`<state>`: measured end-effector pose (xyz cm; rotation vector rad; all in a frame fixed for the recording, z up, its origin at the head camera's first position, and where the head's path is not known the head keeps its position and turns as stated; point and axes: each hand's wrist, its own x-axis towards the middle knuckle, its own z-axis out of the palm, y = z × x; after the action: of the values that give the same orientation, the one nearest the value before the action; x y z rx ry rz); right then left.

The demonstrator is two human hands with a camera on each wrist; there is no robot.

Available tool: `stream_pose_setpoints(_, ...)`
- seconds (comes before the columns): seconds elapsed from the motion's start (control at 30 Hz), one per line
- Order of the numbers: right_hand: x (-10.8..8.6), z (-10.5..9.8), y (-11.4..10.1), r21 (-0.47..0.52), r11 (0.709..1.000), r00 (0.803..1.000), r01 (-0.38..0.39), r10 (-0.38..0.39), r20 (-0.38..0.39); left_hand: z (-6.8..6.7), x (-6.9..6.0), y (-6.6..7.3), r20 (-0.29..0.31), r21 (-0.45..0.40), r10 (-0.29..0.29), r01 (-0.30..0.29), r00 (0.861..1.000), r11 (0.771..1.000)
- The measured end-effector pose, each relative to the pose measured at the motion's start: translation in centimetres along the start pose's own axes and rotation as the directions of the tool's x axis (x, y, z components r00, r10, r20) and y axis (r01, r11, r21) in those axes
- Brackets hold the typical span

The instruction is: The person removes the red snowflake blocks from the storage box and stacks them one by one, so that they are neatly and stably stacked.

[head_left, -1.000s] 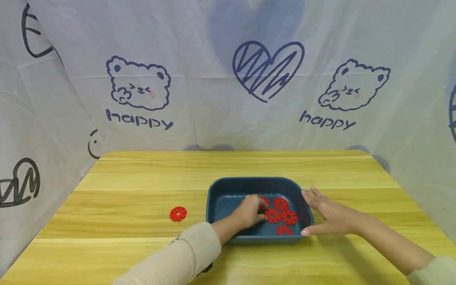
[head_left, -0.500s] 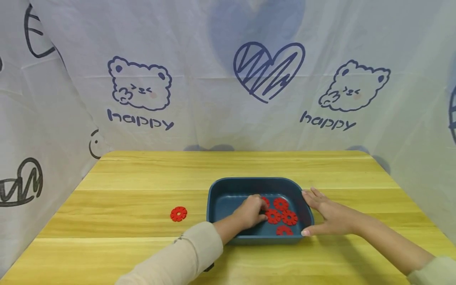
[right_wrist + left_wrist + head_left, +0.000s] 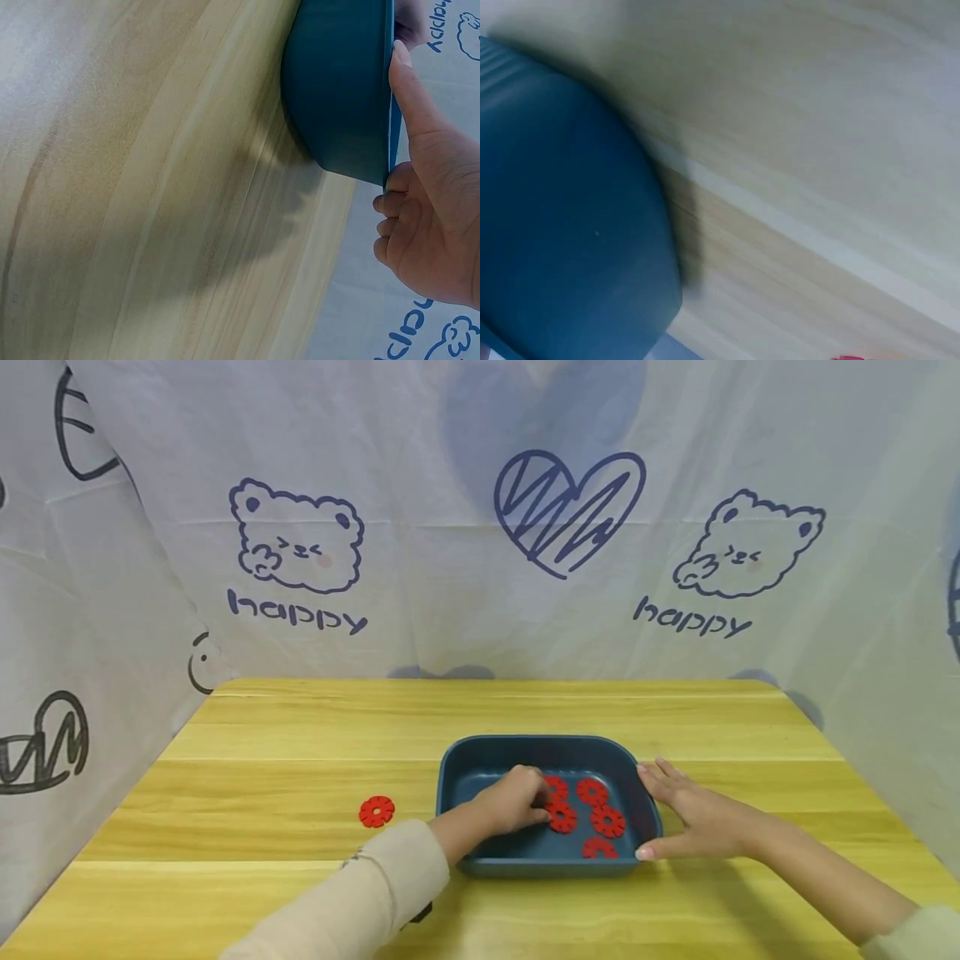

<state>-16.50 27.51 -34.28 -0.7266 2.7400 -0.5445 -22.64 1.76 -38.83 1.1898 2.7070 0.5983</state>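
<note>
A dark blue plastic tray (image 3: 536, 867) stands on the table with several red notched building discs (image 3: 592, 792) in its right half. My left hand (image 3: 513, 800) reaches into it, thumb and fingers pinching the edge of a red disc (image 3: 562, 817); the fingertips are partly hidden. At the tray's right end my right hand (image 3: 701, 814) holds the rim, thumb near the front corner and fingers toward the back. The right wrist view shows that thumb (image 3: 403, 60) on the rim. In the left wrist view only the tray's outer wall (image 3: 577, 210) and tabletop show, not the hand.
One red disc (image 3: 377, 811) lies on the wooden table (image 3: 285, 727), left of the tray. A white cloth (image 3: 420, 602) with printed bears and hearts hangs behind the table and along its sides.
My left hand has shifted slightly left inside the tray, and the pinched red disc has moved left with it. The right hand stays on the rim.
</note>
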Motion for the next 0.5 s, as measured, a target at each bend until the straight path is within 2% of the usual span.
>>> stream_pose_setpoints(0.23,-0.1,0.1,0.0,-0.006,1.000,1.000,-0.001,0.001,-0.009,-0.5,-0.5,-0.3,-0.016,0.044,0.043,-0.042,0.999,0.998)
stream_pose_setpoints(0.5,-0.2,0.3,0.1,0.006,1.000,1.000,0.005,-0.005,-0.017,-0.7,-1.3,0.0,-0.023,0.055,0.091,-0.089,0.996,0.995)
